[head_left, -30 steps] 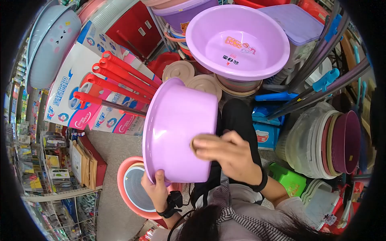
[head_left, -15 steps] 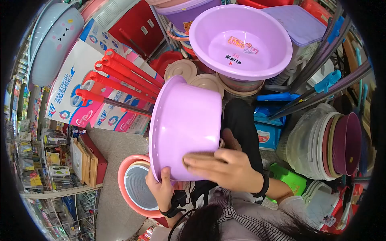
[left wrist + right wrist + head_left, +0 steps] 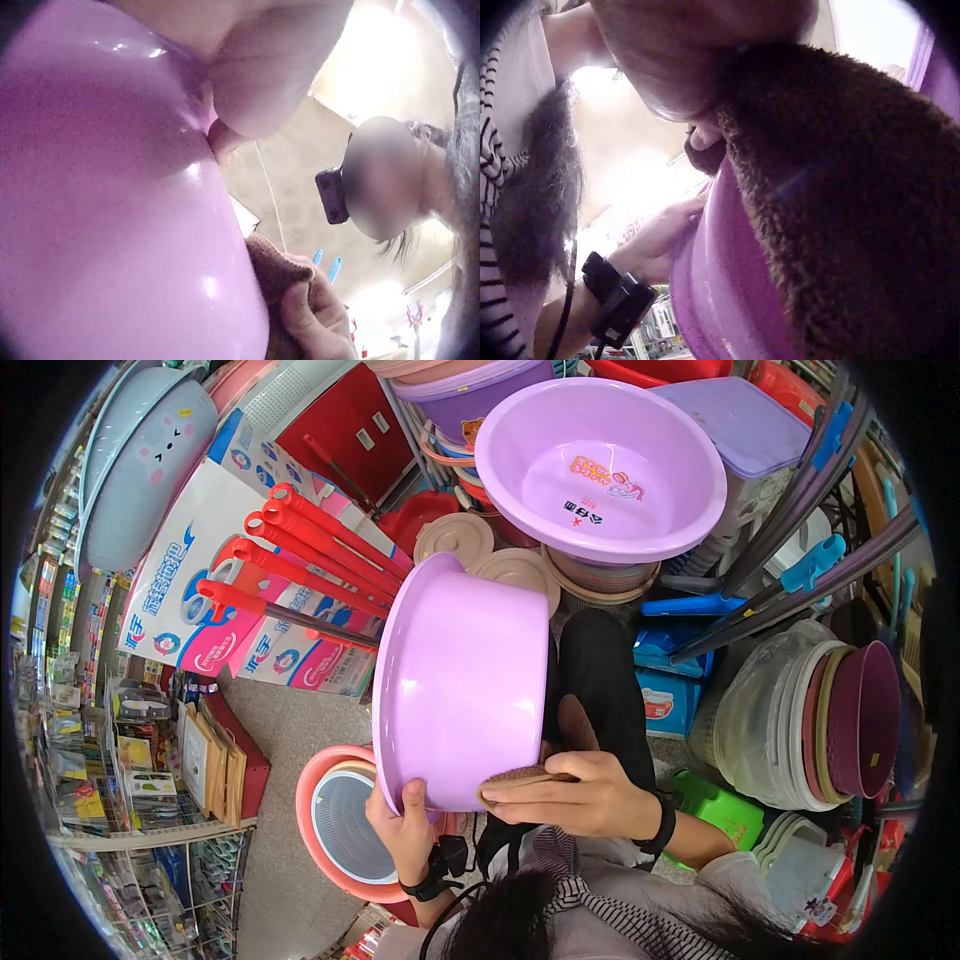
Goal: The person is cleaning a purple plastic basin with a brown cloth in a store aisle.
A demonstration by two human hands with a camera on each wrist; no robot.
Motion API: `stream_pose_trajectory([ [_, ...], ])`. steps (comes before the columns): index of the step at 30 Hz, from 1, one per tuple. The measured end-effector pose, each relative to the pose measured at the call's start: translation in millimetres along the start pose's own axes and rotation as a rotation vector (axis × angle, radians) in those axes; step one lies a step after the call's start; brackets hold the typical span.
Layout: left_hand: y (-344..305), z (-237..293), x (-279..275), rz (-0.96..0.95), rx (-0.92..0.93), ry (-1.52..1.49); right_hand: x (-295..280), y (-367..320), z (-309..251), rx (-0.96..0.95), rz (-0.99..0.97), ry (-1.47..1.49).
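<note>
A glossy light-purple basin (image 3: 460,680) is held tilted on its side, its rim facing left and its base toward the right. My left hand (image 3: 403,835) grips the rim at the lower left, thumb on the outer wall. In my right hand (image 3: 592,800) is a brown fuzzy cloth (image 3: 520,778), pressed to the lower side of the basin near its base. The right wrist view shows the cloth's shaggy pile (image 3: 855,202) hanging large beside the basin. Thumb and fingers pinch the cloth (image 3: 274,274) in the left wrist view.
Another purple basin (image 3: 600,470) sits on a stack ahead. Red-tipped poles (image 3: 320,550) lean before a printed box (image 3: 165,595) at left. Pink and grey-blue baskets (image 3: 345,825) stand on the floor at lower left. Stacked tubs (image 3: 790,710) and a green stool (image 3: 720,810) are at right.
My right hand has wiped the cloth down the basin's side to its lower edge, then slightly toward the base. The basin has shifted a little to the right, still in my left hand.
</note>
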State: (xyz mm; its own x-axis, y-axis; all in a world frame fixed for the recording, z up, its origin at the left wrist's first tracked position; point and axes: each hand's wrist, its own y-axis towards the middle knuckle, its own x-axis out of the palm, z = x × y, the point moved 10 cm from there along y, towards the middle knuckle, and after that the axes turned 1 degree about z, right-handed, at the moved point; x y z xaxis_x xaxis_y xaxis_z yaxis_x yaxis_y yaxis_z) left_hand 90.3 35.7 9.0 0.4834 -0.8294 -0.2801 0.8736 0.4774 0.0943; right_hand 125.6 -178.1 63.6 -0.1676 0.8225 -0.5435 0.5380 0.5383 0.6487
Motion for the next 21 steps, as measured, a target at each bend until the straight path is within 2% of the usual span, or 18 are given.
stream_pose_trajectory([
  [3,-5.8,-5.7,-2.5,0.041,0.034,-0.005,-8.7,-1.1,13.2,0.023,0.011,0.096],
  [7,-15.4,-6.9,-2.9,0.132,0.172,-0.046,-41.7,9.0,26.3,0.118,0.261,0.063],
  [9,-20.5,-12.5,5.4,0.088,0.206,-0.033,-54.1,17.4,23.7,0.153,0.289,0.036],
  [12,-26.0,-25.2,23.4,-0.001,0.263,0.025,-67.5,27.9,33.3,0.299,0.376,-0.160],
  [14,-31.0,-35.9,35.6,-0.094,0.246,0.037,-61.9,33.4,36.4,0.298,0.338,-0.222],
  [17,-23.6,-20.2,36.7,-0.099,0.242,0.065,-52.2,32.1,32.4,0.250,0.289,-0.325],
  [18,-22.2,-26.2,34.5,-0.118,0.172,0.019,-48.8,30.6,28.2,0.219,0.272,-0.312],
  [21,-14.6,14.8,35.9,-0.139,0.132,-0.017,-36.6,21.5,18.0,0.149,0.228,-0.293],
])
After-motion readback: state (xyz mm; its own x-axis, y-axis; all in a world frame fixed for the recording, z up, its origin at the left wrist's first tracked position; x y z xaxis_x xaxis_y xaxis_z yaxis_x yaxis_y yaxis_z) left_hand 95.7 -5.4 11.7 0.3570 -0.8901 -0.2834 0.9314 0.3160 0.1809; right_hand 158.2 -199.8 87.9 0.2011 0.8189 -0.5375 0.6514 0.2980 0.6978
